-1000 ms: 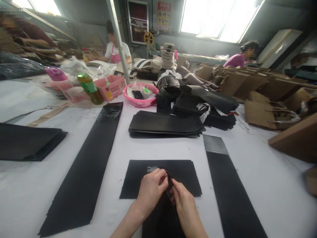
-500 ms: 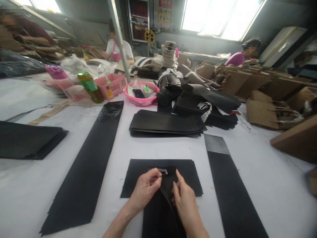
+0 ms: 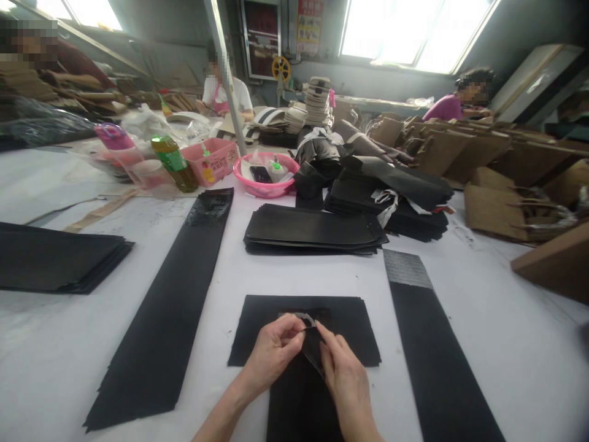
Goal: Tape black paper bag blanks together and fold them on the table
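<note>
Between my hands is a long black strip of paper or thin card, its far end lifted and its right edge curled up. My left hand pinches the strip's far end, fingers closed. My right hand holds the same end from the right, with thumb and index finger at its edge. A thin pale band, perhaps tape or glue, curves up from the fingertips. Beneath lies a wide black sheet with a darker, shiny patch near its middle.
Fanned black strips lie at left and right. Beyond is a stack of black sheets, a pink basin with a phone, a pink box and a bottle. Brown paper bags crowd the right. Several people sit farther back.
My right hand has moved slightly left, closer to my left hand, curling the strip's end more. The pale band now arches higher. The whole view has shifted slightly.
</note>
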